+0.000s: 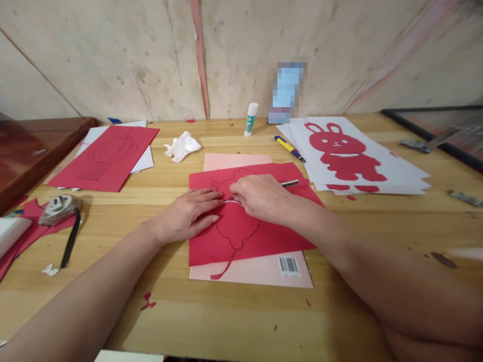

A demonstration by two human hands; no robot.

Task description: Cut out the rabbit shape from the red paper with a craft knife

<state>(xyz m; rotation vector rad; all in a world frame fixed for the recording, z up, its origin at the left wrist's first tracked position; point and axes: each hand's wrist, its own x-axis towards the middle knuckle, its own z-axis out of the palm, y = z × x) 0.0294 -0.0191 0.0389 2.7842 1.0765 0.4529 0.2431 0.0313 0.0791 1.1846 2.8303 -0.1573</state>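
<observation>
A red sheet (204,251) with a dark-outlined drawing lies on a pink booklet (256,274) that has a barcode. My left hand (190,213) rests flat on the sheet's left part, fingers stretched out, holding nothing. Over the upper middle of the drawing, my right hand (260,196) is closed round a slim metallic craft knife (290,183), its rear end sticking out to the right. A pale curved slit shows between the hands. From the drawing's lower end a thin red strip (226,266) hangs over the booklet.
Behind stand a glue stick (250,120) and a blurred screen (287,93), near crumpled tissue (183,147) and a yellow-blue pen (290,149). At right, a red rabbit cutout (341,151) lies on white sheets. At left are another red sheet (109,156) and a tape measure (60,210).
</observation>
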